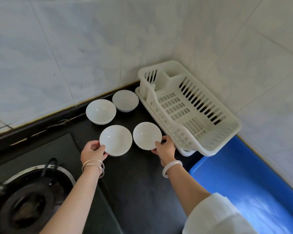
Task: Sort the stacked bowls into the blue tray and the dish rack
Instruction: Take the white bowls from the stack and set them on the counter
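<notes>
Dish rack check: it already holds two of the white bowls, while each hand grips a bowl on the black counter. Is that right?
Not quite. The head view shows the white dish rack holding no bowls; all four white bowls sit on the black counter. The rest stands: the left hand has its grip on the near-left bowl, the right hand on the near-right bowl.

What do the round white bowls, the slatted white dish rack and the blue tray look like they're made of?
Round white bowls: probably glazed ceramic or porcelain, since they are glossy with small highlights; melamine is possible. Slatted white dish rack: moulded plastic, matte off-white, with thick moulded slots and rounded rims. Blue tray: plastic, smooth and slightly shiny, with soft reflections.
</notes>
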Demonstrator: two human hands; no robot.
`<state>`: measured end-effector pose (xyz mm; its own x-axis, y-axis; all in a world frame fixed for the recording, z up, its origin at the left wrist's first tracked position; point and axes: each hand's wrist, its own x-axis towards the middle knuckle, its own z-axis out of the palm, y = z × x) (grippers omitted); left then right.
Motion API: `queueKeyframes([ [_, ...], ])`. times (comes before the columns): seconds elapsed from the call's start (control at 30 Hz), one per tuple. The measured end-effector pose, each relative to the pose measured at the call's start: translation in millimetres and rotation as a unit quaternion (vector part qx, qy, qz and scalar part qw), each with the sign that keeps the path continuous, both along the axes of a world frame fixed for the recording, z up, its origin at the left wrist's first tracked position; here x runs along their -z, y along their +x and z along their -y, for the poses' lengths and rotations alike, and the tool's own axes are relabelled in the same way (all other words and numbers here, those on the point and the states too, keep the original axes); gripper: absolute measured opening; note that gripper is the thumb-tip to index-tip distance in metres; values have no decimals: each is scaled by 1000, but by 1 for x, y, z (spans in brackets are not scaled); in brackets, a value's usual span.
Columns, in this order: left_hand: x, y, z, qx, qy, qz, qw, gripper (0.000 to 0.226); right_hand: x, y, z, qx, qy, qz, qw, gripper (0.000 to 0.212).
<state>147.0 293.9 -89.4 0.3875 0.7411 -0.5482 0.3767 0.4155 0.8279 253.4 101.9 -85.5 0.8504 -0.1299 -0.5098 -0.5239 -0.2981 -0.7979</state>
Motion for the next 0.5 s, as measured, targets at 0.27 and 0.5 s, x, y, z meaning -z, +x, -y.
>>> queueKeyframes([
  [0.27,9,-8,10,-26,-83,45,995,27,5,-9,3,29,145,-69,987,36],
  [0.5,0,-1,21,-72,-189,70,977,36,13,-14,-1,62,227,-53,970,43],
])
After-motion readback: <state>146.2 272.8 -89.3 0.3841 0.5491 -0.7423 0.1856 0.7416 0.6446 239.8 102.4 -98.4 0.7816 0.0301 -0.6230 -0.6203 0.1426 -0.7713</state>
